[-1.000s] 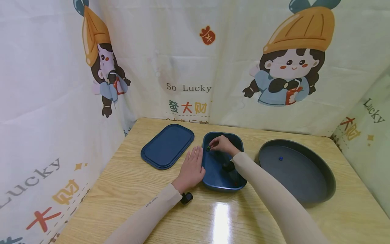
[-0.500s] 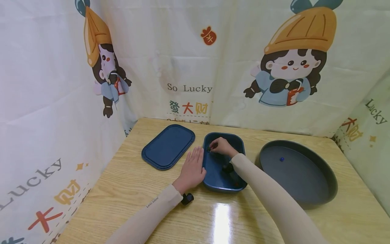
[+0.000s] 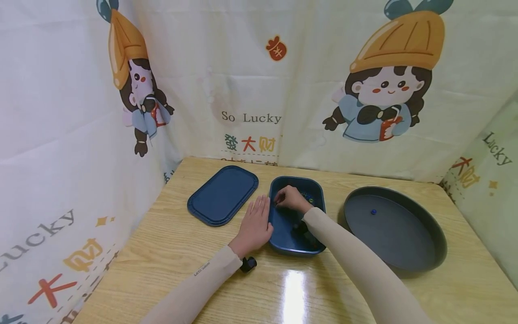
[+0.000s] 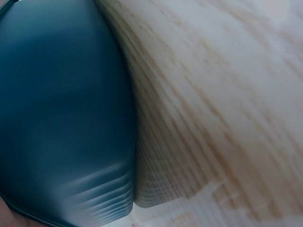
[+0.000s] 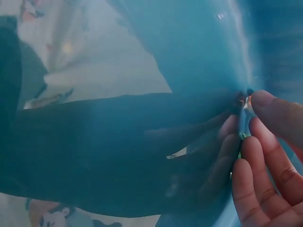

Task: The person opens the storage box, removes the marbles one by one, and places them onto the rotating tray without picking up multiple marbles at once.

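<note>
The dark blue container [image 3: 288,240] stands on the table with its long side against my left hand [image 3: 252,227], whose straight fingers rest along the outside wall. My right hand [image 3: 293,199] reaches inside, near the left inner wall. Seen from the right wrist, its bent thumb and fingers close round a small glassy bead [image 5: 247,104], with a hint of green [image 5: 243,136] beside the fingers; the contact is partly hidden. Several small coloured beads [image 3: 308,198] lie in the container beyond the right hand.
A dark blue lid [image 3: 222,195] lies flat at the left. A round grey pan [image 3: 398,234] stands at the right, holding a small blue bead [image 3: 373,212]. Patterned cloth [image 3: 243,81] hangs behind the table [image 3: 162,252].
My right hand has shifted slightly down and left inside the container, and coloured beads now show behind it. My left hand has stayed against the wall.
</note>
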`<act>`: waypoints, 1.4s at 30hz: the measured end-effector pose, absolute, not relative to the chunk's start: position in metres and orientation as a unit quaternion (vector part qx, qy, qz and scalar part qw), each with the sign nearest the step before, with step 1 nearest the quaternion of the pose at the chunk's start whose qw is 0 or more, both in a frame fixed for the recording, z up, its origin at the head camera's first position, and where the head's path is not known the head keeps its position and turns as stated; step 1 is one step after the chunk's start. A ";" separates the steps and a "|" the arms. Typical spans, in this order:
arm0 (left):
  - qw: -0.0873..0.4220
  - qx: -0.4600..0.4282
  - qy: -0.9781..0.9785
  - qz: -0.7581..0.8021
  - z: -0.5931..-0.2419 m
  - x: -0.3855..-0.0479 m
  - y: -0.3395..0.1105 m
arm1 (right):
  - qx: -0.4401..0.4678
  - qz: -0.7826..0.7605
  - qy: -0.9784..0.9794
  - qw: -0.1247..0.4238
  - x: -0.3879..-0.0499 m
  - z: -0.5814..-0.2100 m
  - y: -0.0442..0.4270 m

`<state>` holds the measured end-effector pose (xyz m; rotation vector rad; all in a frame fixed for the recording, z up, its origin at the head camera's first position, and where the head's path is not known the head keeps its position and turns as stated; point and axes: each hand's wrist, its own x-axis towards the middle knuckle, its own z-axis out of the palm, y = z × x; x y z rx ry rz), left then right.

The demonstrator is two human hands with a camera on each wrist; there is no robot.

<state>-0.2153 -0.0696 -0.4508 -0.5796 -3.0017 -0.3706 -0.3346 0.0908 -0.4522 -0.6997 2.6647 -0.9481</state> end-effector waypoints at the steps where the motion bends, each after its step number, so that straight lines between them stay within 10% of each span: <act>1: 0.032 -0.188 -0.974 -0.122 -0.451 -0.215 -0.070 | -0.236 -0.323 0.909 0.117 -0.334 -0.453 0.090; 42: 0.026 -0.186 -0.975 -0.117 -0.452 -0.215 -0.070 | -0.276 -0.332 0.897 0.089 -0.319 -0.398 0.107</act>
